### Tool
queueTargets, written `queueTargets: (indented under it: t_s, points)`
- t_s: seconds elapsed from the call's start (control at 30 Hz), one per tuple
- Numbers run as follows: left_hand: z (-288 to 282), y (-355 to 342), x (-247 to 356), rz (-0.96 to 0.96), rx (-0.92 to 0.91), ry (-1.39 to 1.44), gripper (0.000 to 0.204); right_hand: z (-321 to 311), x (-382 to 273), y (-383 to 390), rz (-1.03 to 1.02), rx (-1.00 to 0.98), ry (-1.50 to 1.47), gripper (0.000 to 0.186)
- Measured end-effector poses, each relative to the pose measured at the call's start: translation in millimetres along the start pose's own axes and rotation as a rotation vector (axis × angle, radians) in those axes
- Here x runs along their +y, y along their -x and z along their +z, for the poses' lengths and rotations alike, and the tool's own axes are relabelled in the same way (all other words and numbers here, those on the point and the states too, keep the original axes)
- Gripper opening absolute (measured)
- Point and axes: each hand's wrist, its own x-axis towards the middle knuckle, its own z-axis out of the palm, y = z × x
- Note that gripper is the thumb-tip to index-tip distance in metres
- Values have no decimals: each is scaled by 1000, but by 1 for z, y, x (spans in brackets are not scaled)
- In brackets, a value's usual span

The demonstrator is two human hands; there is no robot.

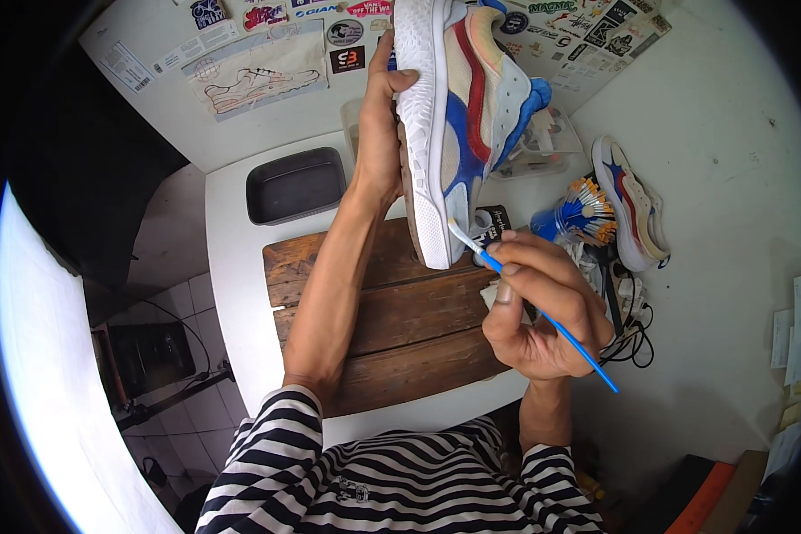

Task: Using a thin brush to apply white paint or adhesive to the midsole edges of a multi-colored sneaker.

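My left hand (384, 133) grips a sneaker (461, 125) by its thick white sole and holds it up over the table, toe end toward me. The upper is cream with blue, red and pale grey panels. A slim blue paintbrush (556, 331) is pinched between the thumb and fingers of my right hand (552, 307). Its bristle tip meets the shoe's toe area just above the sole edge, though I cannot tell whether it presses or only hovers. My left fingers behind the sole are partly hidden.
A slatted wooden board (392, 325) lies on the white table (240, 294). Left of it sits a black tray (295, 185). At right are a blue cup of brushes (578, 214), a matching sneaker (630, 205) against the wall, a clear plastic box (556, 147) and tangled black cables (636, 343).
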Motion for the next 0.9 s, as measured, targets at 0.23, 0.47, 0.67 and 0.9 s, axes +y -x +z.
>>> queueTargets:
  t_s: [0.23,0.47,0.67,0.9]
  points:
    - [0,-1,0,-1,-1,27,80,-1,3,0,22,31,-28,13]
    - [-3,2,5,-39,0,41,76,5,6,1,47,103,-25,18]
    - [-4,0,4,-48,-5,33,75,4,8,1,82,116,-67,19]
    - [-14,-6,9,7,-43,62,75,-16,23,4,283,169,-97,15]
